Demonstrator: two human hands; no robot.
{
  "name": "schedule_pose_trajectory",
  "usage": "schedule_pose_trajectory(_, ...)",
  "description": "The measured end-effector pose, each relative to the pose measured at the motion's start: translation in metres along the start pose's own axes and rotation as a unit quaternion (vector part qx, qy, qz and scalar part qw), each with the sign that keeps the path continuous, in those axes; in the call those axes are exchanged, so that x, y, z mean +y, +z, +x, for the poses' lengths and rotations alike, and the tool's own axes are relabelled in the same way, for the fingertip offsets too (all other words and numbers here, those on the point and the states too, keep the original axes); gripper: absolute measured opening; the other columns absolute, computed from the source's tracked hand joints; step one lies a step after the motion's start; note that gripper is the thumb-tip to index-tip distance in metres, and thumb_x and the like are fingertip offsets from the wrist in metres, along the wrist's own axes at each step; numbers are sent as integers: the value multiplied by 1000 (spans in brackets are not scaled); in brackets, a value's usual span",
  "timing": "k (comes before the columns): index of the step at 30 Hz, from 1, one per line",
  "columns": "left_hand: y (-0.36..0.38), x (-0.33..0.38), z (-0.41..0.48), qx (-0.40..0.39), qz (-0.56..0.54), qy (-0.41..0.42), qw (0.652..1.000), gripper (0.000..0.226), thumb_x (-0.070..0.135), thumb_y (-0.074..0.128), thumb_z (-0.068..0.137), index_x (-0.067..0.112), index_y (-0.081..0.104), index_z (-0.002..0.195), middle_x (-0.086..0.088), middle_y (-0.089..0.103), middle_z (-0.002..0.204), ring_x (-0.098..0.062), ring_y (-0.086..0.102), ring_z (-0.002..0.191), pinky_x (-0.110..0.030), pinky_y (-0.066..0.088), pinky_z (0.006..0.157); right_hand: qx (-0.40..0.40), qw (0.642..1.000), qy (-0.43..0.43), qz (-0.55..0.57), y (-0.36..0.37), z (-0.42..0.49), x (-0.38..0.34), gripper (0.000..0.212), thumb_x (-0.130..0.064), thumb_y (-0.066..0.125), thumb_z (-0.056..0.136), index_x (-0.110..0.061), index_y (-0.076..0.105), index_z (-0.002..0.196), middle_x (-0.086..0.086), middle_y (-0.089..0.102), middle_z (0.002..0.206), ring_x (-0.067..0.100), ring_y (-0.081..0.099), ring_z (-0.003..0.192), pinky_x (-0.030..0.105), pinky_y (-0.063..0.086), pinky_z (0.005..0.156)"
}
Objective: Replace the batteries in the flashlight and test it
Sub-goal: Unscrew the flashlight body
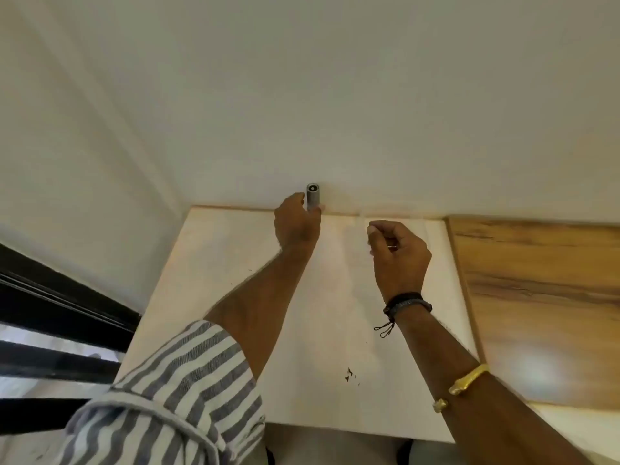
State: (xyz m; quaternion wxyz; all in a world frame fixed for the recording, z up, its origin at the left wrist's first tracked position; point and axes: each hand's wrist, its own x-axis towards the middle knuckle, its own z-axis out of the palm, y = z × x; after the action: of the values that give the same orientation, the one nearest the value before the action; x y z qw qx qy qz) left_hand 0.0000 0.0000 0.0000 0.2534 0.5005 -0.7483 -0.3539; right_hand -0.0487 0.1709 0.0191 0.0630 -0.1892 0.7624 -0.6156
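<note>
No readable text or labels.

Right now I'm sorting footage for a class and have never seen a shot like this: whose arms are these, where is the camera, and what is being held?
There is no machine here. The one picture comes from a wide-angle camera worn on a person's head, looking forward and down, so the two arms reaching away from you are the wearer's own.

The left hand, with a striped sleeve rolled up the arm, grips a small grey flashlight standing upright at the far edge of a pale table, close to the white wall.

The right hand is loosely curled above the table. Whether it holds anything is too small to tell. That arm wears a dark wristband and a gold bangle.

Nothing else lies on the table except a few dark specks. A darker wooden panel sits to the right.
</note>
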Motion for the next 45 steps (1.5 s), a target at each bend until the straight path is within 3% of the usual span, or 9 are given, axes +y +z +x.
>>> schedule_pose_trajectory(7,13,1,10,24,4,27,999,26,31,66,92,11,69,108,-4,74,107,-24,68,98,-30,46,79,-3,1000,20,8,5,7,16,10,-16,70,93,-14,78,100,8,75,92,25,72,84,47,62,79)
schedule_pose_trajectory(13,10,-6,-12,25,-67,68,995,21,30,68,91,14,70,104,1,74,98,-12,63,86,-19,39,70,0,1000,16,11,-1,5,16,10,-16,70,93,-15,78,99,6,76,91,21,72,83,47,63,77)
schedule_pose_trajectory(19,-8,-16,-68,-20,-88,143,986,25,33,61,96,14,62,112,2,73,103,-12,64,89,-22,50,77,10,1000,17,23,-19,-18,8,10,-16,71,92,-17,78,99,-5,76,91,19,73,82,47,64,75)
schedule_pose_trajectory(24,-32,-24,-120,-46,-85,186,978,22,33,54,99,19,54,116,10,67,100,-7,62,85,-5,42,75,4,999,25,46,-35,-53,4,10,-15,71,92,-17,78,99,-3,76,82,18,73,75,36,65,64)
schedule_pose_trajectory(30,-66,-36,-177,-68,-42,244,966,22,27,57,99,18,58,120,5,65,108,-13,55,94,-14,41,77,-37,997,32,60,-63,-106,0,9,-15,72,92,-18,78,97,-1,77,83,17,73,74,22,57,54)
schedule_pose_trajectory(33,-73,-43,-203,-69,16,247,966,25,29,62,97,16,61,119,2,64,109,-12,49,96,-11,39,77,-62,997,28,48,-77,-128,2,9,-13,72,92,-19,78,96,-3,76,79,16,71,69,23,56,52)
schedule_pose_trajectory(37,-76,-54,-231,-105,70,248,960,34,34,65,93,15,63,121,-1,65,113,-15,50,103,-21,44,85,-91,994,36,39,-86,-150,4,8,-15,71,93,-17,77,98,0,76,81,14,69,67,23,54,53)
schedule_pose_trajectory(42,-79,-56,-245,-124,113,277,946,35,33,67,92,13,65,121,-4,67,113,-20,53,105,-23,41,81,-126,991,31,-25,-86,-161,10,16,-28,67,97,-16,76,102,-2,76,86,14,69,70,12,49,56)
schedule_pose_trajectory(45,-81,-60,-248,-124,148,309,931,37,33,70,90,12,67,121,-4,69,111,-23,55,104,-28,45,78,-145,986,43,-72,-86,-164,16,27,-42,63,97,-20,76,93,-7,73,74,3,64,61,16,49,59)
